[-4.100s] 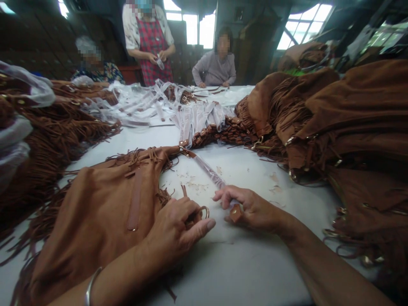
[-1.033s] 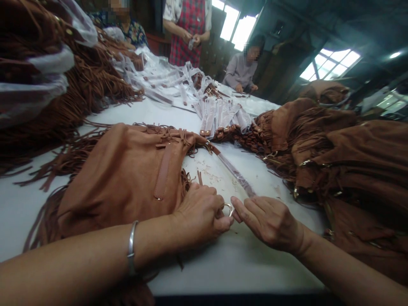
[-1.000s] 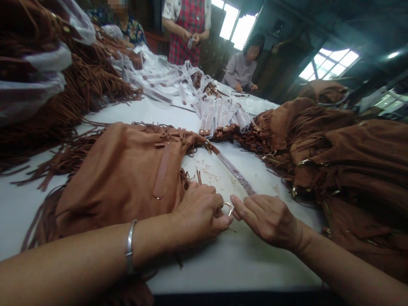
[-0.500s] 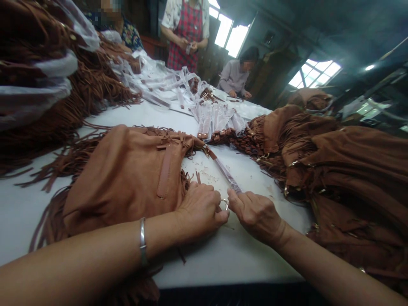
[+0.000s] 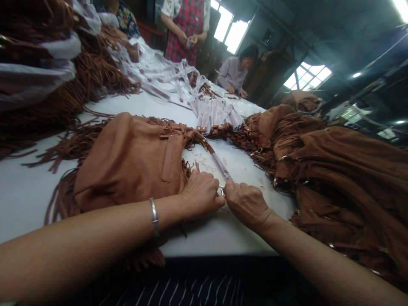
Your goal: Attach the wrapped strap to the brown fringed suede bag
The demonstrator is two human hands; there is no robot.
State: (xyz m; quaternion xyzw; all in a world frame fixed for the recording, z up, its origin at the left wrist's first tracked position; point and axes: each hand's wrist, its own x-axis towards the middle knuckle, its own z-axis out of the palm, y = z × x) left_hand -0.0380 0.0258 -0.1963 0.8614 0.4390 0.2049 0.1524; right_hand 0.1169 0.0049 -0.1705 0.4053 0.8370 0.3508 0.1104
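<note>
A brown suede fringed bag (image 5: 134,157) lies flat on the white table (image 5: 25,191) in front of me. Its plastic-wrapped strap (image 5: 219,161) runs from the bag's far corner down to my hands. My left hand (image 5: 200,193) is closed on a gold metal ring (image 5: 221,190) at the bag's near corner. My right hand (image 5: 247,204) is closed on the strap's loose end, pressed right against the ring. The two hands touch. A silver bangle (image 5: 154,214) circles my left wrist.
Heaps of brown fringed bags rise at the right (image 5: 334,170) and at the left (image 5: 38,85). Plastic-wrapped straps (image 5: 213,114) lie mid-table. Three other people work at the far end: one in a red checked apron (image 5: 185,29), one seated in grey (image 5: 234,72).
My right hand has closed in on the ring and now meets my left hand there. The strap end has come with it. The view has tilted down and pulled back.
</note>
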